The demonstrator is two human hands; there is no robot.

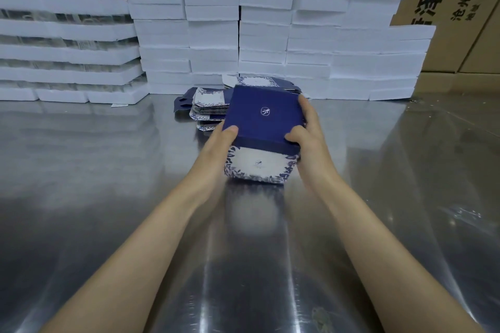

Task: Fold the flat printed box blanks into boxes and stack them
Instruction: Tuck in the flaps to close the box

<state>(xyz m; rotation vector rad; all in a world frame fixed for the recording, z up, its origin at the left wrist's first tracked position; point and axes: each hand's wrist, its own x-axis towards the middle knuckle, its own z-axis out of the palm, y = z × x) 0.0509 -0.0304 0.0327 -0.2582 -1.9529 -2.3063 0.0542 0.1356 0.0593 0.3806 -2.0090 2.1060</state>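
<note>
Printed box [266,116], part folded, sits at the centre of the frame, held between both hands just above the steel table [108,170]. Its lower edge is at or near the surface; I cannot tell whether they touch. The left hand [219,143] grips its left side and the right hand [307,138] its right, so neither is nearer. Each thumb presses down on a near corner of the navy top panel. The left fingers are hidden behind the box. The right fingers wrap the right wall, with a fingertip showing at the far corner.

The fold line that seems to matter next runs left to right between the thumbs, where the navy panel meets the white front panel.

The printed box has a navy top with a small white emblem, tilted up toward the camera. Its front face is white with a blue leaf border. Just behind it, toward the upper left, lies the pile of flat blanks [207,109], in front of stacked white foam trays [211,30].
</note>
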